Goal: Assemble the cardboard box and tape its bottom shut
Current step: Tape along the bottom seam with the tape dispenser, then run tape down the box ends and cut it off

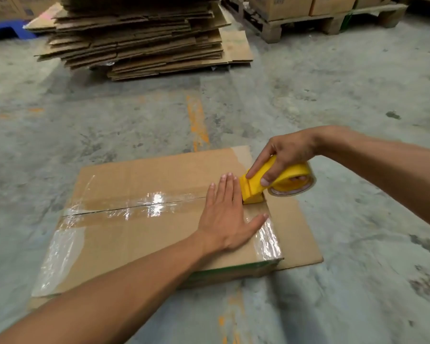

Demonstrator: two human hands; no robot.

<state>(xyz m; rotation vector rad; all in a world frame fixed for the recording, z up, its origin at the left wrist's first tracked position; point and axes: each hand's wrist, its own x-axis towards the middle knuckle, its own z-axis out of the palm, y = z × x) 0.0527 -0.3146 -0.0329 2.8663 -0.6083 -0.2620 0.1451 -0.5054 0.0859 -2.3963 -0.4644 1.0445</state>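
Observation:
A brown cardboard box [144, 175] stands upside down on the concrete floor, its bottom flaps closed. Clear tape [134, 207] runs along the centre seam, with more clear tape over the left and right edges. My left hand [227, 214] lies flat, fingers spread, on the box's right part, pressing on the tape. My right hand [286, 155] grips a yellow tape dispenser [266, 184] whose front end rests on the box's right edge at the seam, just beside my left fingertips. A flap [298, 234] sticks out flat on the floor to the right of the box.
A tall pile of flattened cardboard boxes [139, 38] lies on the floor at the back centre. A wooden pallet [308, 23] with filled cartons stands at the back right. Something blue [3, 31] sits at the far left. Faded orange lines mark the concrete floor [358, 95].

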